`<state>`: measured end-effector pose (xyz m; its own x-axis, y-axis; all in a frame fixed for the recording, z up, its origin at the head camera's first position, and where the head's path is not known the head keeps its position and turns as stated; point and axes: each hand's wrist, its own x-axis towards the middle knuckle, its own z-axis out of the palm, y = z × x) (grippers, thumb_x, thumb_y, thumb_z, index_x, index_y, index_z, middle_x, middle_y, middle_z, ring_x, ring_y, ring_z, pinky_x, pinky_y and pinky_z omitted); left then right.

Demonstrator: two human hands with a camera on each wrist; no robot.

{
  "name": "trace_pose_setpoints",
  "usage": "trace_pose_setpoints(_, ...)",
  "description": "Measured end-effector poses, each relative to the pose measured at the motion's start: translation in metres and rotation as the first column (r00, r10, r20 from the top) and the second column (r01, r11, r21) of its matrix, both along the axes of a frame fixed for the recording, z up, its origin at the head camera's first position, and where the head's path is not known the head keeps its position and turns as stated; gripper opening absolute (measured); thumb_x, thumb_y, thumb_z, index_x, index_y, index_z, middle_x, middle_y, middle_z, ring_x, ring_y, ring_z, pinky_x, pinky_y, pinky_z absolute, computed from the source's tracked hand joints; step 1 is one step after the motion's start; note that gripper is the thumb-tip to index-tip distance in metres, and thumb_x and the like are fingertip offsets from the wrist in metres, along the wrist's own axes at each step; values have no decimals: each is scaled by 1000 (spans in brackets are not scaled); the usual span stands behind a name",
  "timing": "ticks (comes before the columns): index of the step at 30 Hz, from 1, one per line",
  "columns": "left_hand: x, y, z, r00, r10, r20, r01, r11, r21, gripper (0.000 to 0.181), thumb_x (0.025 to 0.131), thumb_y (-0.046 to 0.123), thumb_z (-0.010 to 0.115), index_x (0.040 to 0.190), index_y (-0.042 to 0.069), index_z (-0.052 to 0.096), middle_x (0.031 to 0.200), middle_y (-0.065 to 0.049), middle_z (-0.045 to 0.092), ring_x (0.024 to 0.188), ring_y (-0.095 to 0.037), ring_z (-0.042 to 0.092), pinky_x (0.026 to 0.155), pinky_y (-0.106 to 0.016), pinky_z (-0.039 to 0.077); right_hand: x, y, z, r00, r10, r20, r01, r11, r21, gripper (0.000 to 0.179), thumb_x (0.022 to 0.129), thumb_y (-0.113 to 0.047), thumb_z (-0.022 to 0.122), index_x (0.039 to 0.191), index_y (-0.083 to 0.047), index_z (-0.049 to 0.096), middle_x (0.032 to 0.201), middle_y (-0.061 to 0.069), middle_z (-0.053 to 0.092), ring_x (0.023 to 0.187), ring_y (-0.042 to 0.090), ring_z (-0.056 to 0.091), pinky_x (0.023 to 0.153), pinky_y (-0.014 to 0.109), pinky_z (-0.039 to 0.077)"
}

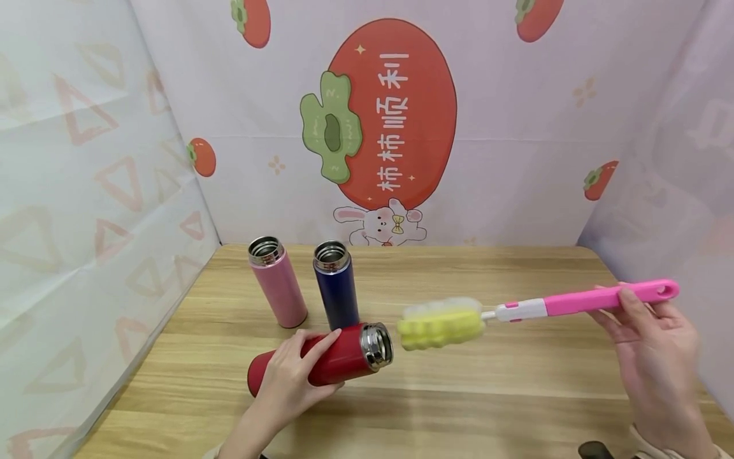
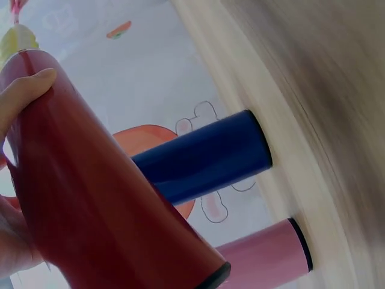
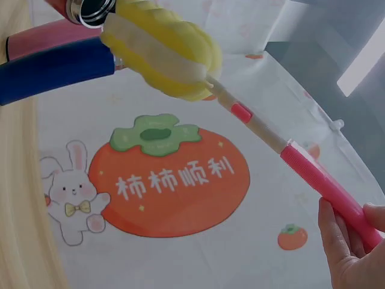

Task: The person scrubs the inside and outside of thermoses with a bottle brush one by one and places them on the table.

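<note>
My left hand (image 1: 295, 370) grips a red thermos bottle (image 1: 344, 358) around its body, tilted on its side with its uncapped steel mouth toward the right. In my right hand (image 1: 654, 347) is a bottle brush (image 1: 585, 301), held by the end of its pink handle. Its yellow and white sponge head (image 1: 441, 324) points left, just outside the bottle's mouth. From the right wrist view, the sponge head (image 3: 165, 51) appears close by the steel rim (image 3: 95, 13). The left wrist view shows the thumb (image 2: 36, 84) lying across the red bottle (image 2: 90, 180).
Behind the red bottle stand an uncapped pink bottle (image 1: 281, 287) and an uncapped blue bottle (image 1: 337, 290), both upright on the wooden table (image 1: 487, 395). A printed cloth (image 1: 504, 159) hangs behind the table. A small dark object (image 1: 594, 450) shows at the front edge, near my right wrist.
</note>
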<state>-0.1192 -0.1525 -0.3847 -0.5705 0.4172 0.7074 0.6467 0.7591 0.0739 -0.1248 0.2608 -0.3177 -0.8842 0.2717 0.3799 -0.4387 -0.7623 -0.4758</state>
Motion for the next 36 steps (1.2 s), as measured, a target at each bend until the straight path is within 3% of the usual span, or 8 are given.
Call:
trace_pose_setpoints(7,0,1,0,999,-42,22,42,999,9,81,47,28,84,121,19,53,98,-5,54,86,-17,53,68,-35,46,-3,-7,5,999,-40,-8,41,998,42,21,85,18,35,98,18,52,86,26,61,82,35,62,74,43,46)
trace_pose_setpoints(13,0,6,0,996,-78,37,78,997,5,81,48,28,83,122,19,52,98,-4,53,88,-17,52,71,-35,45,-7,-20,3,1000,-26,4,26,998,51,19,85,18,37,95,16,52,85,25,62,80,33,63,73,42,47)
trace_pose_setpoints(19,2,10,-1,993,-76,86,76,997,-5,78,52,28,82,124,21,51,101,-4,53,92,-15,51,73,-33,45,-9,-30,1,999,-16,28,14,998,54,16,85,17,39,94,13,52,83,22,62,80,32,63,72,40,47)
trace_pose_setpoints(25,1,13,-1,995,-91,44,91,996,1,81,48,28,84,122,19,53,100,-4,53,89,-17,52,71,-34,45,-9,-34,0,999,28,36,-29,999,24,15,86,15,38,94,12,51,83,22,61,83,34,62,73,42,46)
trace_pose_setpoints(36,-3,16,-4,997,-58,46,58,998,0,80,47,32,83,120,21,54,96,-5,53,82,-16,53,67,-31,45,-8,-32,-3,995,92,26,-92,996,11,20,88,13,35,96,12,53,86,23,62,86,34,62,76,42,45)
